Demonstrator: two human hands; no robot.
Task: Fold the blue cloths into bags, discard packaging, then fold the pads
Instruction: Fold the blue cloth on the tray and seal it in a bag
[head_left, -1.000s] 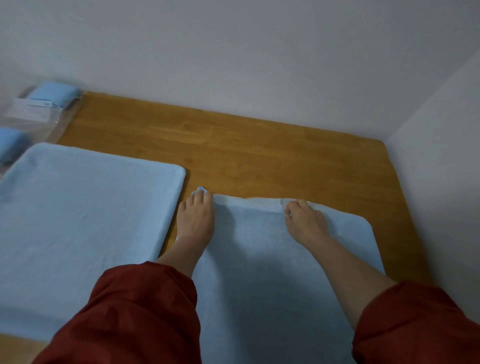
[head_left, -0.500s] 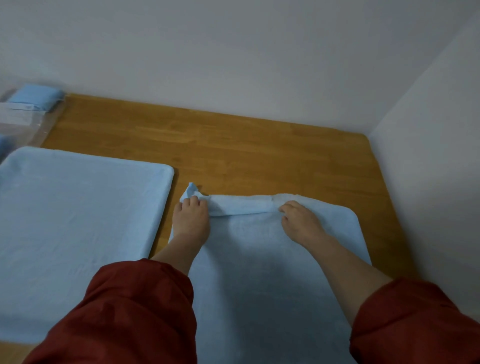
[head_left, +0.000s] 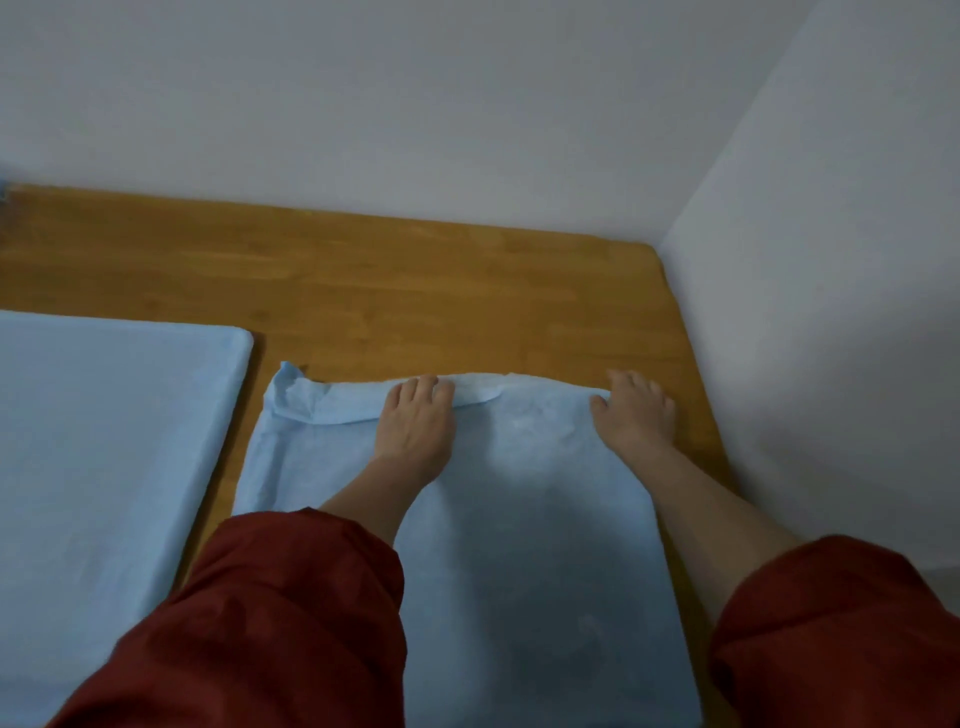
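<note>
Wooden tabletop (head_left: 467, 291), white walls: we press our left hand (head_left: 415, 426), fingers straight and together, on the folded edge of the pad (head_left: 519, 519); right hand (head_left: 636, 410), fingers slightly spread, lies flat on its corner.

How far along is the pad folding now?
Done: no finished fold shows. In hand: the left hand and right hand press a narrow turned-over strip along the far edge of the right pad. Left: the rest of that pad, and the left pad, lying flat.

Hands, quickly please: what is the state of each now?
Left hand: open, pressing the folded edge of the blue pad.
Right hand: open, flat on its right corner.
</note>
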